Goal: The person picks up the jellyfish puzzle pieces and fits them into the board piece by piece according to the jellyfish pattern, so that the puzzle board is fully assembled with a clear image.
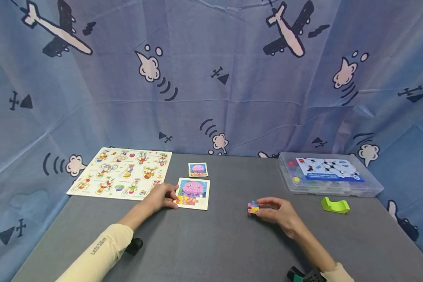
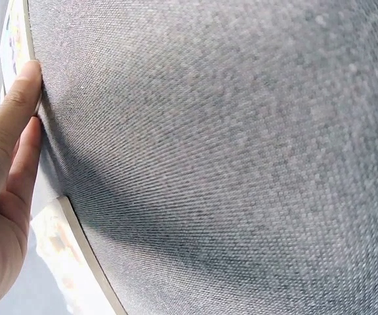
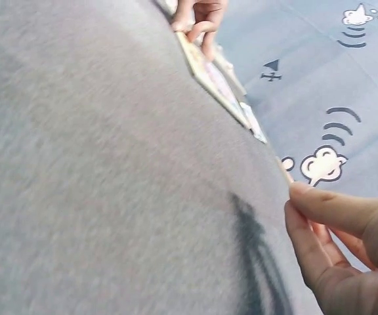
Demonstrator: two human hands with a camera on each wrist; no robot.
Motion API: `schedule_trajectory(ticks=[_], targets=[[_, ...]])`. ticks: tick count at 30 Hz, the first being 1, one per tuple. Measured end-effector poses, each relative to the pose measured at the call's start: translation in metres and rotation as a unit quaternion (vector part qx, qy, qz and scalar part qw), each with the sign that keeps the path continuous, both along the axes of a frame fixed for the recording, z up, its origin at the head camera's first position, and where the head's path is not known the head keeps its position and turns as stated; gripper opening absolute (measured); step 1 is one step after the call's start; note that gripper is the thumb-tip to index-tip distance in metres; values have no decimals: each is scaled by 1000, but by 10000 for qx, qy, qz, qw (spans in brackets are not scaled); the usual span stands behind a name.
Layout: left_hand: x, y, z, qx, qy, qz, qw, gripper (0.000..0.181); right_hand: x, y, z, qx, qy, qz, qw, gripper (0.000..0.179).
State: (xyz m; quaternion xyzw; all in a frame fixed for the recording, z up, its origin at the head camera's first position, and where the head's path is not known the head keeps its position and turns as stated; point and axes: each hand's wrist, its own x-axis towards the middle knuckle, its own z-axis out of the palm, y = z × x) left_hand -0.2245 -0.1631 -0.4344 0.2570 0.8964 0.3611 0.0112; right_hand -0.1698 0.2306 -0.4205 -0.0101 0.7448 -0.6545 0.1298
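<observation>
On the grey table, left of centre, lies a small square jigsaw board (image 1: 203, 204) with a pink jellyfish picture; a pale bare patch shows at its lower right. My left hand (image 1: 160, 197) pinches the board's left edge between thumb and fingers. Farther right, my right hand (image 1: 280, 215) pinches a small colourful puzzle piece (image 1: 253, 207) by its right side, thumb and fingertips together. In the right wrist view the piece (image 3: 285, 171) is seen nearly edge-on at the fingertips, apart from the board (image 3: 216, 84).
Behind the board lies a small jellyfish picture card (image 1: 198, 169). A large white board with cartoon figures (image 1: 126, 170) extends beside my left hand. At the back right sits a clear plastic case (image 1: 331, 174), with a green curved block (image 1: 335, 205) before it. A patterned blue curtain (image 1: 211, 78) hangs behind.
</observation>
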Motion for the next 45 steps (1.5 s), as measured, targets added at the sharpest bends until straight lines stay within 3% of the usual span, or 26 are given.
schedule_trajectory(ticks=[7,12,18,29,45], targets=[[2,-2,0,217,297,-153,9992,26,-2,-8,2,219,155,-156,9995,47],[-2,-2,-5,46,78,-10,10000,25,-4,-15,2,114,260,-117,9995,47],[2,-1,2,33,154,-76,9998,22,-6,-27,0,-22,387,-53,9992,46],[0,-1,0,81,143,-88,9998,23,-13,-57,-6,-442,353,-92,9984,45],[0,-1,0,79,114,-55,9999,22,-24,-91,-10,-554,283,-256,9977,42]])
